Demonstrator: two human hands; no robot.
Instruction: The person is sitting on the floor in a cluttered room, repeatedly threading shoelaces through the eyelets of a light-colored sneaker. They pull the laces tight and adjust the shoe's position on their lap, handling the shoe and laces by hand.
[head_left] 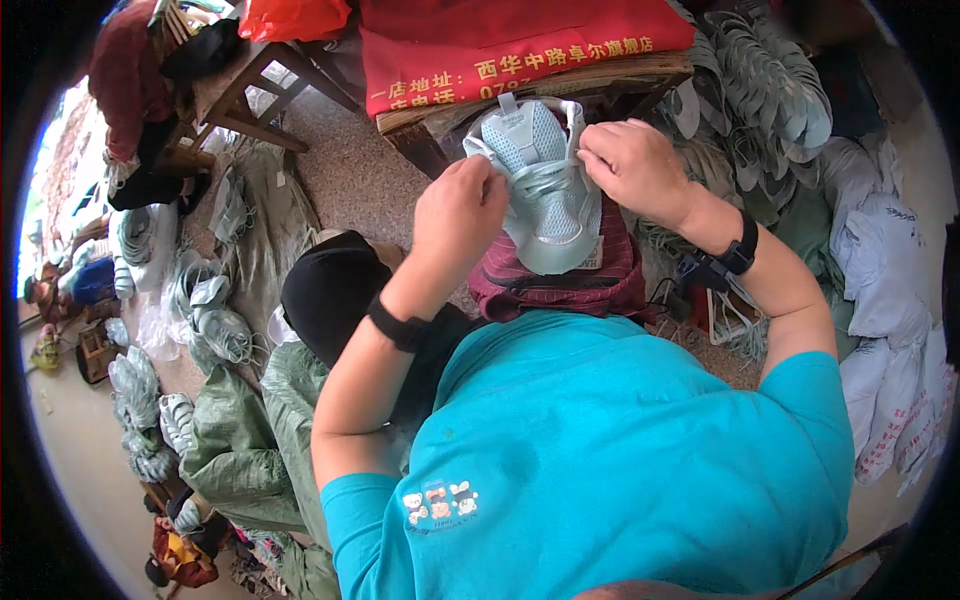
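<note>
A pale mint mesh shoe upper (556,225) lies in front of me, toe toward my body, its tongue (522,135) standing up at the far end. Loops of pale shoelace (545,182) cross its middle. My left hand (460,208) is closed, thumb and fingers pinched at the upper's left edge. On the opposite edge my right hand (636,168) pinches too, its fingers curled. Whether a lace end is also between the fingers is too small to tell. Beneath the toe is a maroon patterned cloth item (610,272) on my lap.
Just beyond stands a wooden table (640,72) with a red printed cloth (540,40). Bundles of pale shoe uppers (770,85) are heaped at the far right, above white sacks (885,260). Green sacks (235,440) lie at left, near a black cap-like thing (335,290). Other people sit farther left.
</note>
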